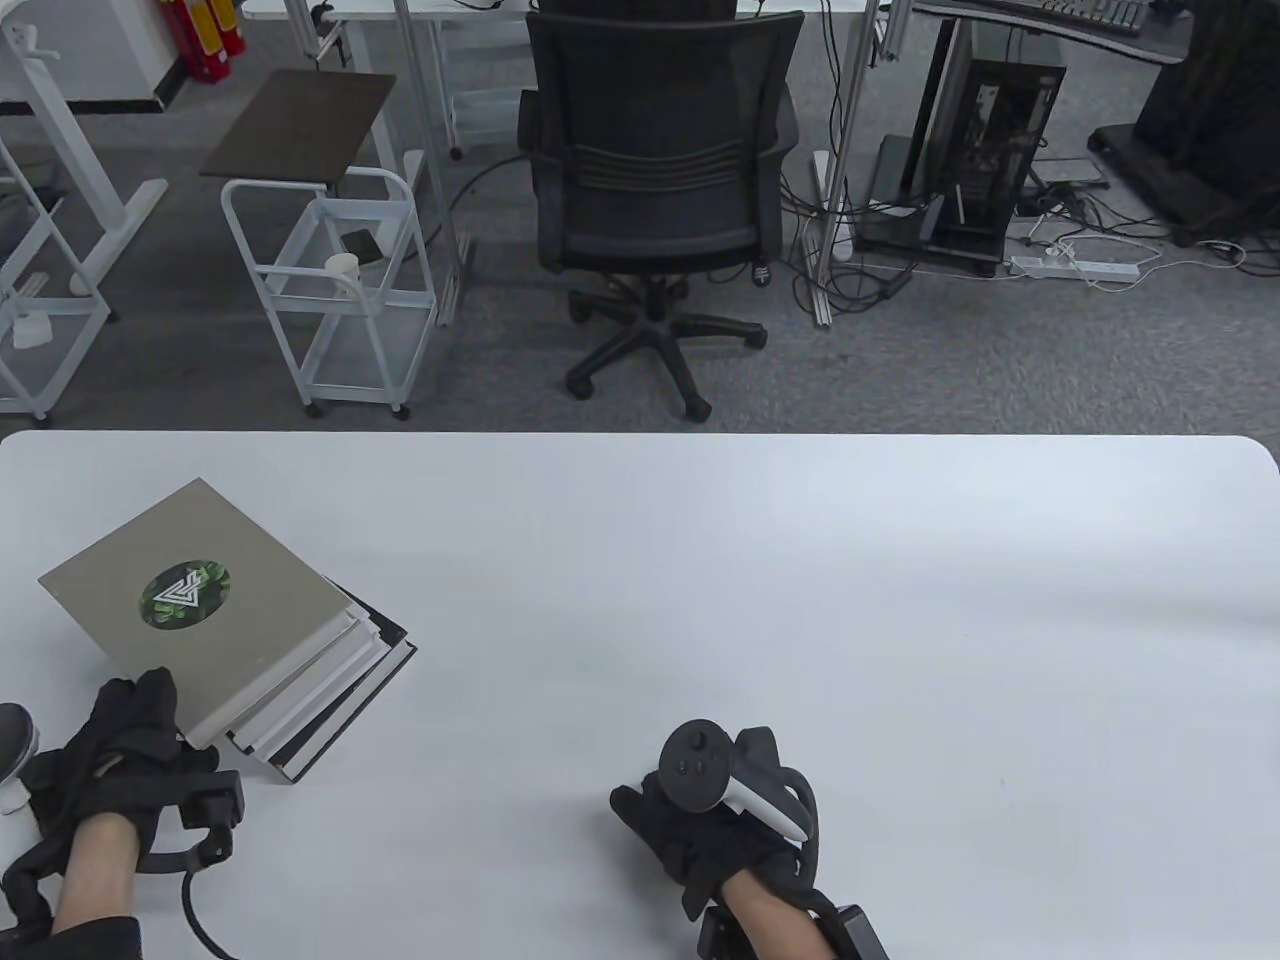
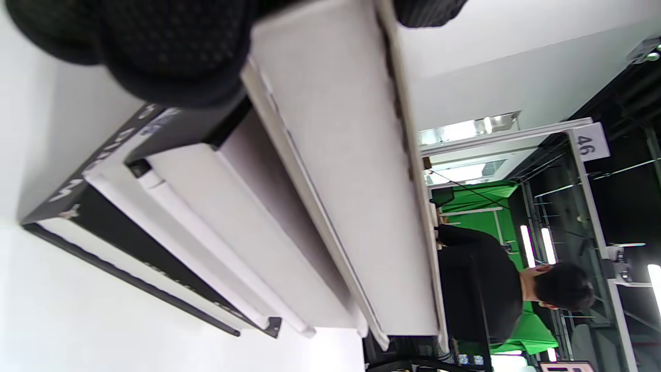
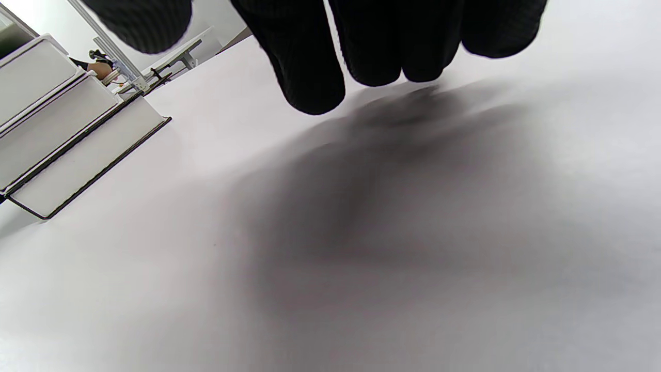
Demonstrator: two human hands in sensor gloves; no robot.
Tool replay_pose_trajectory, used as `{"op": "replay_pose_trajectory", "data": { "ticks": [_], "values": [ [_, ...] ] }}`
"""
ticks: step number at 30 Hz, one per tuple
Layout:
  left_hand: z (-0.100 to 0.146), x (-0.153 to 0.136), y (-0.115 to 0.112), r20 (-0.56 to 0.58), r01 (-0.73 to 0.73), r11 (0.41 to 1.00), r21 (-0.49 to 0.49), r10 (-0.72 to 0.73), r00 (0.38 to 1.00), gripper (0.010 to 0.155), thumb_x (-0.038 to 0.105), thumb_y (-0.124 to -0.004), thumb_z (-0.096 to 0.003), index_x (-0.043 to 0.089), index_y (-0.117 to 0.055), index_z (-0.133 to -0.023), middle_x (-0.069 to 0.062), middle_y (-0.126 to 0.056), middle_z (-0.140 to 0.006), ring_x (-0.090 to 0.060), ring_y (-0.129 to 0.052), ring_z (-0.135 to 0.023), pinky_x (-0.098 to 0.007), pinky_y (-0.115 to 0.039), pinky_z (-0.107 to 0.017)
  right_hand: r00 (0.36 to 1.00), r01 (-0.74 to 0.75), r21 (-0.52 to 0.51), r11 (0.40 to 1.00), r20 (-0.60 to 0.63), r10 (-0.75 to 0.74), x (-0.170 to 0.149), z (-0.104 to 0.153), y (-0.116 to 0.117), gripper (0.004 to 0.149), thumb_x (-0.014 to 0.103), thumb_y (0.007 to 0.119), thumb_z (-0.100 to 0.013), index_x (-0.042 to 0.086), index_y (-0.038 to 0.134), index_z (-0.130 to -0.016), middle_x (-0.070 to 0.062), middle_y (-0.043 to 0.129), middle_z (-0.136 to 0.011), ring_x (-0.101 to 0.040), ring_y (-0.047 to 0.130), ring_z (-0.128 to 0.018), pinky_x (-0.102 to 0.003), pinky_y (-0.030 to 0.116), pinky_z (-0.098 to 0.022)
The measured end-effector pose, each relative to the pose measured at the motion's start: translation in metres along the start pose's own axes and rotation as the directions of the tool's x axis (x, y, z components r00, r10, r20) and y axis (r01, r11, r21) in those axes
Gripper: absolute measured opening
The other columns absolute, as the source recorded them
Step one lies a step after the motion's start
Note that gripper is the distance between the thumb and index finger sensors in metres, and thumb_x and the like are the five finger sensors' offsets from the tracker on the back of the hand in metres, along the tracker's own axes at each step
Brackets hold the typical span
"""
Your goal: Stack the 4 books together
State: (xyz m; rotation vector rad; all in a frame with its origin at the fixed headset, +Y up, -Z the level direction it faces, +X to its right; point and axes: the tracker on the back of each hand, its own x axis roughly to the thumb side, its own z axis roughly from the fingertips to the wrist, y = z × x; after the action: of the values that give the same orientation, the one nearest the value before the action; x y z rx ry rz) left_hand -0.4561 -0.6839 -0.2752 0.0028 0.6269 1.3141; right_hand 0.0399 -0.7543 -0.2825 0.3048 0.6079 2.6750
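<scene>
A stack of books (image 1: pixel 300 670) lies at the left of the white table (image 1: pixel 800 600). Its top book (image 1: pixel 200 595) is grey with a round green emblem. Black-covered books show beneath it, their edges stepped. My left hand (image 1: pixel 135 715) grips the near corner of the top book, fingers over its cover. In the left wrist view the fingers (image 2: pixel 170 46) lie on the stack's corner and the top book (image 2: pixel 341 155) shows edge-on. My right hand (image 1: pixel 690 830) hovers low over the table, holding nothing; its fingers (image 3: pixel 315 67) hang above the bare surface. The stack (image 3: pixel 62 139) shows at the left there.
A black office chair (image 1: pixel 655 190) and a white wire cart (image 1: pixel 330 290) stand on the floor beyond the table's far edge. A computer tower and cables (image 1: pixel 990 160) are at the far right.
</scene>
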Motion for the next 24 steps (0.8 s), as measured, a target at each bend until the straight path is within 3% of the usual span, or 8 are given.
{"op": "replay_pose_trajectory", "data": {
  "ticks": [8,20,24],
  "values": [
    [-0.005,-0.013,-0.002,-0.006,0.018,0.999,-0.027,-0.018,1.0,0.071,0.04,-0.061,-0.0539,0.003,-0.029,-0.106,-0.023,-0.064,-0.092,-0.031,-0.095,-0.045,-0.058,-0.077,-0.046,1.0,0.0,0.01,1.0,0.009,0.0,0.003,0.0,0.0,0.071,0.06,0.054,-0.062,0.006,0.07,-0.105,-0.028,0.058,-0.111,-0.053,0.059,-0.096,-0.06,0.063,-0.069],
    [-0.002,-0.023,-0.001,-0.013,0.008,0.998,-0.058,-0.009,1.0,0.078,0.051,-0.06,-0.0526,0.005,-0.028,-0.108,-0.024,-0.063,-0.096,-0.035,-0.095,-0.054,-0.06,-0.075,-0.05,0.999,-0.028,0.004,1.0,0.036,0.027,0.01,0.002,0.001,0.071,0.06,0.054,-0.062,0.006,0.07,-0.105,-0.028,0.058,-0.11,-0.054,0.06,-0.096,-0.06,0.063,-0.068],
    [-0.001,-0.032,0.007,-0.066,-0.027,0.999,-0.028,0.025,0.997,0.087,0.061,-0.057,-0.0506,0.007,-0.021,-0.107,-0.027,-0.047,-0.102,-0.036,-0.091,-0.062,-0.06,-0.074,-0.051,0.998,-0.043,-0.005,0.999,0.049,0.043,0.013,0.004,0.0,0.071,0.06,0.054,-0.062,0.006,0.07,-0.105,-0.028,0.059,-0.11,-0.054,0.061,-0.095,-0.06,0.064,-0.068]
  ]
}}
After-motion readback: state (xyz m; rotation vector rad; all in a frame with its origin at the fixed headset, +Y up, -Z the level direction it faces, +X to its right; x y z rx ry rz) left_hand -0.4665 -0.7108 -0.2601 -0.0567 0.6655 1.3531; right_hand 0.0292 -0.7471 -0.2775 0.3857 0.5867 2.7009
